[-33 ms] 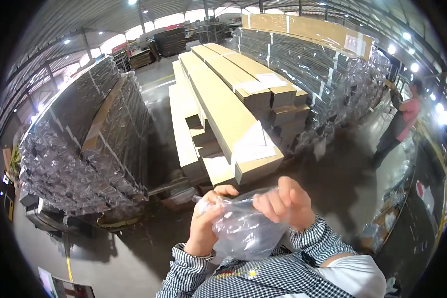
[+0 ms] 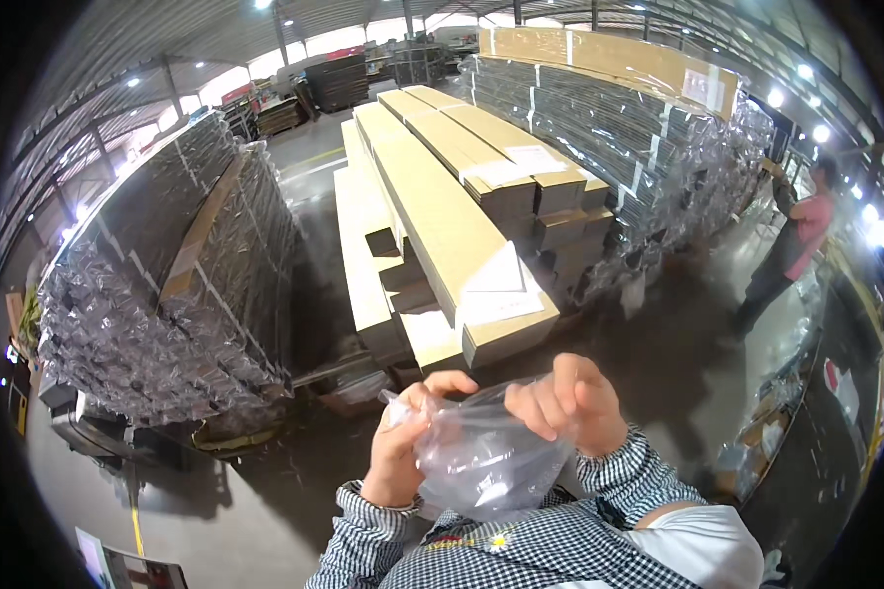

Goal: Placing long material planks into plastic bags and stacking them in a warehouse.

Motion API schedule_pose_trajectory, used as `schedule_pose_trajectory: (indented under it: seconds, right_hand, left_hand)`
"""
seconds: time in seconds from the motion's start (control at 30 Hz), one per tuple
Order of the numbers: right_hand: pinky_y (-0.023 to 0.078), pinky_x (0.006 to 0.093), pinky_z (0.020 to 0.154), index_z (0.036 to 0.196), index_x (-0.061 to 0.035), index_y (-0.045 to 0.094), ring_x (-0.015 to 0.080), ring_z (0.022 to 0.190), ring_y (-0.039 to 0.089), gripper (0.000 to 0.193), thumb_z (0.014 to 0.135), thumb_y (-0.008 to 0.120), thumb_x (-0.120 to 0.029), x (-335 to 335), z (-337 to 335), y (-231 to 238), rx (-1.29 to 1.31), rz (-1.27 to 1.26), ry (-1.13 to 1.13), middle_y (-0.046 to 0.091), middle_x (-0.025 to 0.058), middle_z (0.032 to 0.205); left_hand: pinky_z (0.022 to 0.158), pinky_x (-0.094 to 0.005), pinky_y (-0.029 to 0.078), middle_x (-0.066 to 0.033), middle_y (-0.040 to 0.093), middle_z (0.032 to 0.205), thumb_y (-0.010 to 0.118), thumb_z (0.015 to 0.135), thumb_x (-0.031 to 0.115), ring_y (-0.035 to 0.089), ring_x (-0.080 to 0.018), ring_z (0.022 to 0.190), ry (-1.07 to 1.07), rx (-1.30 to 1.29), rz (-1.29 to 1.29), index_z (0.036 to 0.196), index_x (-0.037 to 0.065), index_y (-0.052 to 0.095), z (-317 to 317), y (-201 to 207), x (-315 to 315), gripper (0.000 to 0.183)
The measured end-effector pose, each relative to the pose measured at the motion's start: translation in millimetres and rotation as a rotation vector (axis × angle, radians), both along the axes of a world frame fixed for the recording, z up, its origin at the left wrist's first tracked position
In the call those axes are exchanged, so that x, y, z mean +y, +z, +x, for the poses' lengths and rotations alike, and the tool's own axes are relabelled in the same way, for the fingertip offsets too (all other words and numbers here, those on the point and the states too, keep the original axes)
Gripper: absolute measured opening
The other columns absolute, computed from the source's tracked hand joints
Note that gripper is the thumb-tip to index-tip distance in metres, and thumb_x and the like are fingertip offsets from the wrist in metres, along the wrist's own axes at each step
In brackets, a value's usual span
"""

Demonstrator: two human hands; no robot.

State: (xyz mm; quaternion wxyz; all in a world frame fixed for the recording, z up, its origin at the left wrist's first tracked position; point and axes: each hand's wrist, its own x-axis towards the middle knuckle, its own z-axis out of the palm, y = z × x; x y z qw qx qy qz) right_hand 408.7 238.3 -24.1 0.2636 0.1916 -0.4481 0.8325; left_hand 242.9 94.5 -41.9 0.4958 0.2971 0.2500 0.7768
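In front of my chest, a clear plastic bag (image 2: 496, 456) is stretched between my two hands, its upper edge crumpled and its lower part hanging loose. My left hand (image 2: 403, 432) is closed on one side of it, thumb and fingers pinching the film. The other side is gripped by my right hand (image 2: 565, 402), with the fingers curled in. Beyond the hands, nearest to them, lies the end of a long brown carton (image 2: 442, 216), with white paper sheets (image 2: 501, 285) on its top. I cannot make out anything inside the bag.
More long cartons (image 2: 481, 147) are stacked alongside. Film-wrapped stacks stand on the left (image 2: 197, 255) and at the back right (image 2: 579, 118). A person (image 2: 795, 231) in a pink top stands at the right. Grey floor (image 2: 305, 491) shows at the lower left.
My hands have shifted slightly apart, the right one a little down and to the right. The bag's film has changed its folds between them.
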Motion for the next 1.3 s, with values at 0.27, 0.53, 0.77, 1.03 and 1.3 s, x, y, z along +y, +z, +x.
schedule_pose_trajectory:
  seconds: [0.27, 0.53, 0.77, 1.03, 1.3]
  right_hand:
    - [0.046, 0.0341, 0.066, 0.074, 0.0014, 0.057, 0.0221, 0.071, 0.057, 0.011, 0.078, 0.059, -0.008, 73, 11, -27, -0.224, 0.730, -0.705, 0.059, 0.0104, 0.077]
    - [0.044, 0.0288, 0.076, 0.084, -0.0024, 0.051, 0.0169, 0.081, 0.052, 0.009, 0.091, 0.044, -0.004, 78, -51, 8, 0.022, 0.589, -1.122, 0.056, 0.0105, 0.091]
    - [0.050, 0.0272, 0.077, 0.099, -0.0008, 0.060, 0.0131, 0.084, 0.060, 0.020, 0.091, 0.051, -0.017, 99, -38, -17, -0.369, 0.459, -0.951, 0.063, 0.0053, 0.091]
    - [0.049, 0.0237, 0.078, 0.108, -0.0028, 0.051, 0.0114, 0.087, 0.056, 0.024, 0.087, 0.061, -0.006, 121, -81, -27, -0.119, 0.623, -1.033, 0.056, 0.0046, 0.098]
    - [0.050, 0.0340, 0.082, 0.115, -0.0002, 0.052, 0.0176, 0.092, 0.058, 0.031, 0.088, 0.062, -0.011, 154, -67, -78, -0.354, 0.469, -0.925, 0.062, 0.0095, 0.100]
  left_hand:
    - [0.063, -0.0277, 0.050, -0.0083, 0.068, 0.078, 0.067, 0.085, 0.005, 0.064, -0.0151, 0.070, 0.154, 1.060, -0.242, 0.088, -0.004, 0.066, -41, 45, 20, 0.009]
    - [0.067, -0.0257, 0.050, -0.0048, 0.069, 0.084, 0.066, 0.089, 0.005, 0.064, -0.0119, 0.076, 0.287, 1.101, -0.092, 0.090, 0.001, 0.064, -47, 83, 45, 0.005]
    - [0.073, -0.0266, 0.053, -0.0034, 0.069, 0.091, 0.068, 0.091, 0.015, 0.063, -0.0098, 0.082, 0.149, 1.043, -0.207, 0.096, 0.001, 0.065, -59, 44, 63, 0.016]
    - [0.077, -0.0375, 0.045, -0.0140, 0.058, 0.090, 0.062, 0.089, 0.007, 0.059, -0.0308, 0.086, 0.796, 1.036, -0.179, 0.093, 0.000, 0.054, -51, 42, 81, 0.012]
    - [0.052, -0.0266, 0.039, -0.0005, 0.050, 0.067, 0.061, 0.097, 0.023, 0.048, -0.0084, 0.058, 0.451, 0.729, -0.227, 0.091, 0.004, 0.055, -46, 43, 67, 0.020]
